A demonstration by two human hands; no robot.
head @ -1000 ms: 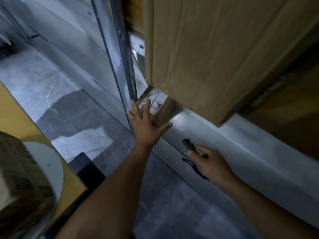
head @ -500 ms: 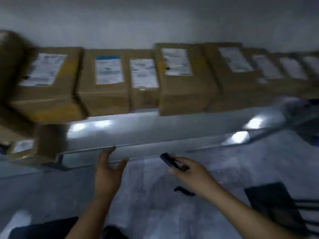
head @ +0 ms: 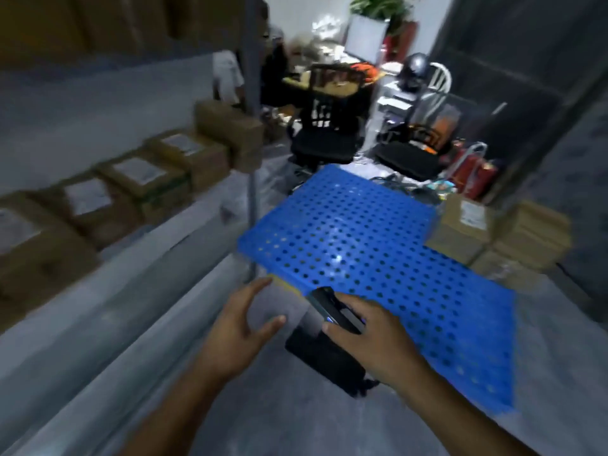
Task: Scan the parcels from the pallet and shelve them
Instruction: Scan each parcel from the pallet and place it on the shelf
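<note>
Scanner (head: 335,311) in right hand (head: 371,337) points up-left, toward shelf (head: 108,258).

Your left hand (head: 238,327) is empty with fingers spread, and your right hand (head: 371,337) grips the scanner (head: 332,311).

It was a storeroom or small warehouse: labelled brown cardboard parcels (head: 138,179) lined a grey metal shelf (head: 108,291) at nine o'clock, a perforated blue plastic pallet (head: 378,245) lay on the concrete floor (office clutter at twelve).
</note>
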